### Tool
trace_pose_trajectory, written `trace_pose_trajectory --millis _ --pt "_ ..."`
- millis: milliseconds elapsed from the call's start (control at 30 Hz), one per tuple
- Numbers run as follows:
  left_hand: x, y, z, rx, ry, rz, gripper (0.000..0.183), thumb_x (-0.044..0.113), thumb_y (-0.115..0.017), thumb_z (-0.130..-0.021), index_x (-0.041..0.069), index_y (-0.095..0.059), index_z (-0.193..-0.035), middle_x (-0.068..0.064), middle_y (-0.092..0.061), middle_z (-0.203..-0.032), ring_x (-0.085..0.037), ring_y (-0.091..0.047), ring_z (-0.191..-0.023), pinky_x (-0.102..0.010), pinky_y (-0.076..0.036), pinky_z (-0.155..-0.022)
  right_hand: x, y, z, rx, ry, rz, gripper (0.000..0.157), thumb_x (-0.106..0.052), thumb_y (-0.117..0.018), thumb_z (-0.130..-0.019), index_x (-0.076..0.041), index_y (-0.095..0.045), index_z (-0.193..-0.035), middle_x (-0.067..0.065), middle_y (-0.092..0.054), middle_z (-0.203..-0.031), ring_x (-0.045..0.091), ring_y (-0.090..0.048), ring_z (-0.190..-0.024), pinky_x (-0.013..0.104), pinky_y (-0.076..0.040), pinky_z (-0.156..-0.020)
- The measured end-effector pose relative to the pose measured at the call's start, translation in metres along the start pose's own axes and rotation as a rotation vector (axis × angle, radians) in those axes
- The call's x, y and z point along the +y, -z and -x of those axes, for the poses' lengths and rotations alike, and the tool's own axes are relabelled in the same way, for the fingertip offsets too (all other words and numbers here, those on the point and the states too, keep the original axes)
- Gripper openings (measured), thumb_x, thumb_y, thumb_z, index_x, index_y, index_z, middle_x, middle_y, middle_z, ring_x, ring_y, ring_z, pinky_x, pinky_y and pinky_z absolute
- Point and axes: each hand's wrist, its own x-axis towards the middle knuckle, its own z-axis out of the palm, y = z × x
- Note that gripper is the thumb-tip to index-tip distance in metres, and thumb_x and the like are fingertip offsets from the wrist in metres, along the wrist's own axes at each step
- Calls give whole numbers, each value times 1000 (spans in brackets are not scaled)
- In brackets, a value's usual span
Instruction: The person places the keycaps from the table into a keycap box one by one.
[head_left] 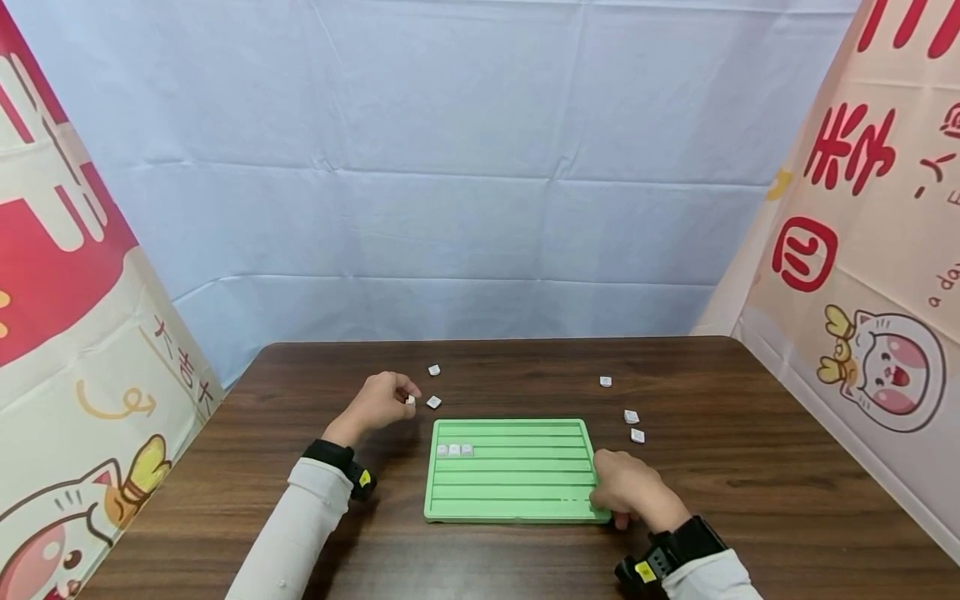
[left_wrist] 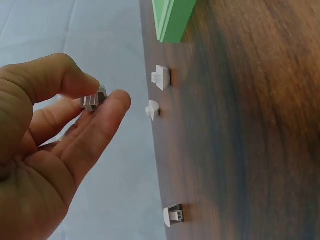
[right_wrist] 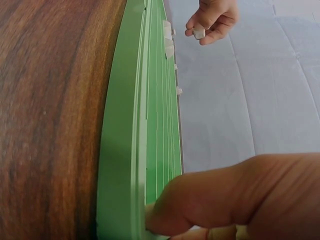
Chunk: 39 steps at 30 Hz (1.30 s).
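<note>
My left hand [head_left: 381,400] pinches a small white keycap [left_wrist: 93,100] between thumb and fingertips, above the table to the left of a green ridged tray [head_left: 517,477]. The hollow underside of that keycap shows in the left wrist view. Three white keycaps [head_left: 454,450] sit side by side in an upper row of the tray, at its left. On the tray's right edge, my right hand [head_left: 632,487] grips the rim, thumb over the inner side in the right wrist view; its other fingers are mostly hidden there.
Beyond the left hand lie two loose keycaps, one nearer [head_left: 433,402] and one farther back [head_left: 434,370]. Three more keycaps [head_left: 632,417] lie right of the tray on the dark wooden table [head_left: 750,467]. A pale blue cloth [head_left: 480,208] hangs behind, with printed cloths at both sides.
</note>
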Motion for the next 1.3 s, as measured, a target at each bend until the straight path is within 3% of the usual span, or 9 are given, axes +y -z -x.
trace_pose_trajectory --millis 267,600,800,967,1300 --pt "-1 -1 0 -2 -27 33 13 -3 -70 -78 2 -68 -90 2 -60 -78 -13 -58 -71 -31 -48 -63 -1 1 0 -2 -5 11 13 3 -59 -75 -4 -52 -67 10 -54 -48 18 -53 -36 24 -34 -35" --pt "-2 -4 2 -57 -26 18 20 -2 -65 -83 0 -68 -103 0 -59 -82 -12 -57 -72 -30 -46 -60 1 -1 0 26 1 22 14 2 -60 -73 -5 -50 -66 8 -53 -47 16 -52 -34 25 -35 -34" --pt "-3 -7 2 -25 -2 24 13 3 -71 -80 5 -67 -92 2 -57 -77 -13 -54 -68 -31 -45 -59 1 -1 -1 17 0 12 14 2 -61 -73 -5 -51 -67 9 -54 -49 15 -53 -34 24 -35 -34" --pt "-1 -8 2 14 12 34 20 8 -79 -74 11 -60 -81 2 -56 -73 -14 -54 -65 -32 -45 -60 2 -1 -2 15 -1 18 13 1 -61 -73 -5 -51 -68 9 -54 -49 15 -53 -35 24 -35 -34" --pt "-1 -9 3 -15 -52 62 15 8 -72 -80 3 -71 -95 3 -62 -78 -12 -57 -65 -32 -45 -59 2 -1 -1 12 -6 11 13 2 -60 -74 -5 -51 -68 10 -53 -50 16 -53 -36 24 -35 -34"
